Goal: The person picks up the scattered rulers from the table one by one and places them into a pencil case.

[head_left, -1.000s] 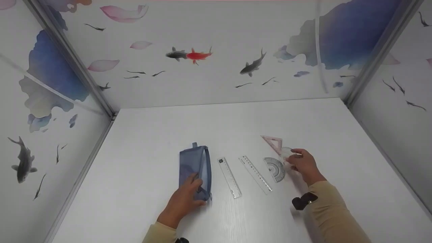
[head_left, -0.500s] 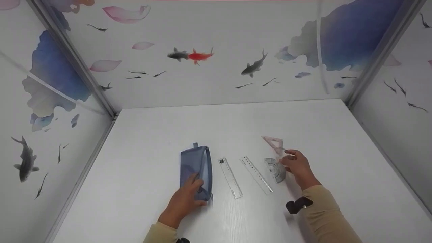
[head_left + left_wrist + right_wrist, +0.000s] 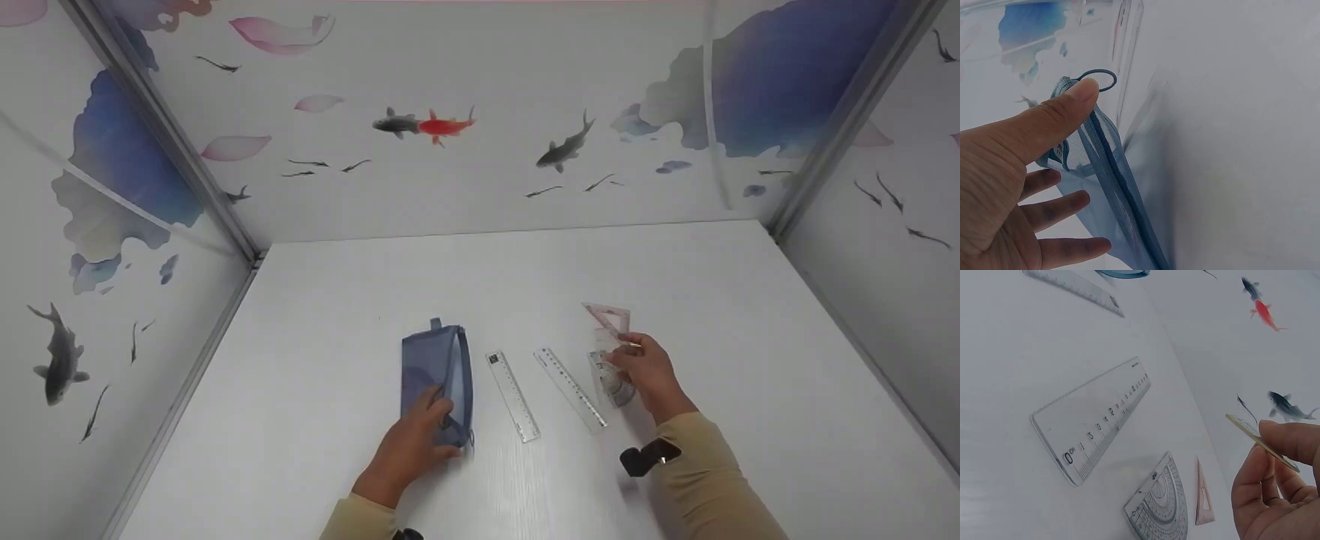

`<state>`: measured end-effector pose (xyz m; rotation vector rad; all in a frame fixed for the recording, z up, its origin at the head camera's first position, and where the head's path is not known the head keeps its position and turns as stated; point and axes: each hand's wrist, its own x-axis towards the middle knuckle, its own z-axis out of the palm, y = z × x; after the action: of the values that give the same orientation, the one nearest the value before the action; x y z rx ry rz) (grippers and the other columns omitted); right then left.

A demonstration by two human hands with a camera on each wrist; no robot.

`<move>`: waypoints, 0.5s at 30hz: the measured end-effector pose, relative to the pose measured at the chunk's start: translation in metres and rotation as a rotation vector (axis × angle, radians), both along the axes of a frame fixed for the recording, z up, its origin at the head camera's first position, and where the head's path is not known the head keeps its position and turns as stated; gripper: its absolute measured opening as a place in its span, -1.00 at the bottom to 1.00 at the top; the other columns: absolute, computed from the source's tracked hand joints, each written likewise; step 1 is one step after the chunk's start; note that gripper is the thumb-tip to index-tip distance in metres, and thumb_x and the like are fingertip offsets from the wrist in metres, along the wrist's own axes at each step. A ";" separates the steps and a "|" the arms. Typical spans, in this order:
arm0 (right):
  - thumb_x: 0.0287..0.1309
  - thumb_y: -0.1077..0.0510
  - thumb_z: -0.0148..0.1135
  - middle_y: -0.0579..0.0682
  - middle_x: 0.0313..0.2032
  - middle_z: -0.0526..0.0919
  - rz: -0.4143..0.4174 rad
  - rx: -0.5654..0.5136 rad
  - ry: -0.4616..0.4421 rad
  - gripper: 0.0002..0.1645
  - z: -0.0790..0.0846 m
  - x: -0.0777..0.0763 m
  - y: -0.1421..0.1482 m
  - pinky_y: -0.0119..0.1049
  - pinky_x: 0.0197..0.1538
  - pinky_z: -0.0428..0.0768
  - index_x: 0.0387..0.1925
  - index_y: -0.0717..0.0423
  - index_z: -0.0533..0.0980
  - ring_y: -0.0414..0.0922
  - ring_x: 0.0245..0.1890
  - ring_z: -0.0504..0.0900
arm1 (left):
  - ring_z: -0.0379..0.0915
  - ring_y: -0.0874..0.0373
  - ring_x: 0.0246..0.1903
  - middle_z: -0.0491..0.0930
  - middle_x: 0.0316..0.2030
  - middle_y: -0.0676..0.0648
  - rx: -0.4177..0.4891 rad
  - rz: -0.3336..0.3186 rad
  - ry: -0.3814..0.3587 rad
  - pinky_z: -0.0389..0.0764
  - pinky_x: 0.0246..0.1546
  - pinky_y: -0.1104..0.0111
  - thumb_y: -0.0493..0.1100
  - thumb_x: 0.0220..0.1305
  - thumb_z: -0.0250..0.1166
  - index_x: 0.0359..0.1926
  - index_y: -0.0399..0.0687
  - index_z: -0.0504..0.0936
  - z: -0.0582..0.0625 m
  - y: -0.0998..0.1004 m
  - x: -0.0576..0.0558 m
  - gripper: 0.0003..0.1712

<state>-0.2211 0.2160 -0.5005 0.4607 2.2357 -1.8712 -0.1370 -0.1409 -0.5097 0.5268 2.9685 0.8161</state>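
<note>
My left hand (image 3: 409, 439) pinches the near end of a blue mesh pencil pouch (image 3: 427, 360), its zipped side gaping. In the left wrist view the thumb lies over the pouch's zip end beside a ring pull (image 3: 1107, 71), and three fingers spread below. Between thumb and fingers my right hand (image 3: 651, 371) pinches a thin clear plastic drawing piece (image 3: 1247, 430); it is seen nearly edge-on, so its shape is unclear. Below that hand lies a clear protractor (image 3: 1165, 503), partly covered in the head view. Just beyond is a pink set square (image 3: 611, 313).
Two clear rulers lie slantwise between the hands: one ruler (image 3: 514, 397) near the pouch, the other ruler (image 3: 570, 386) near the protractor. White table (image 3: 337, 300) surrounds them. Printed panels (image 3: 487, 202) close off the back and both sides.
My right hand has moved left with the clear piece, from beside the protractor to over it. The left hand and pouch have stayed in place.
</note>
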 end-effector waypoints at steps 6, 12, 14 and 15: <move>0.29 0.21 0.17 0.13 0.10 0.41 -0.011 -0.014 -0.013 -0.39 0.001 -0.001 -0.009 -0.33 -0.06 0.48 0.32 0.18 0.22 -0.10 -0.10 0.44 | 0.36 -0.29 0.19 0.23 0.34 -0.32 0.002 0.004 -0.018 0.56 -0.02 -0.01 -0.05 -0.15 0.56 0.04 -0.02 0.44 0.000 0.000 -0.001 -0.29; 0.26 0.22 0.20 0.13 0.08 0.42 0.001 -0.024 -0.011 -0.37 0.003 -0.001 -0.020 -0.27 0.00 0.49 0.31 0.18 0.23 -0.06 -0.07 0.45 | 0.31 -0.31 0.22 0.22 0.34 -0.33 -0.001 -0.001 -0.015 0.55 0.00 -0.02 -0.04 -0.15 0.56 0.04 -0.02 0.43 0.000 0.000 -0.001 -0.30; 0.26 0.23 0.20 0.11 0.04 0.44 0.009 -0.024 -0.004 -0.38 0.004 -0.001 -0.024 -0.29 -0.02 0.50 0.31 0.19 0.24 -0.07 -0.09 0.47 | 0.30 -0.31 0.23 0.22 0.34 -0.32 0.003 -0.004 -0.014 0.55 -0.01 -0.02 -0.05 -0.14 0.56 0.05 -0.03 0.43 -0.001 0.000 -0.001 -0.29; 0.27 0.23 0.19 0.11 0.02 0.45 0.013 -0.026 -0.001 -0.38 0.004 -0.001 -0.025 -0.30 -0.03 0.50 0.31 0.19 0.24 -0.06 -0.09 0.47 | 0.31 -0.30 0.23 0.23 0.34 -0.32 0.005 -0.005 -0.013 0.55 -0.01 -0.02 -0.05 -0.14 0.56 0.05 -0.02 0.43 -0.001 0.000 -0.001 -0.29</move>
<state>-0.2219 0.1906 -0.4967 0.4416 2.2059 -1.8906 -0.1380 -0.1414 -0.5107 0.5275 2.9528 0.8241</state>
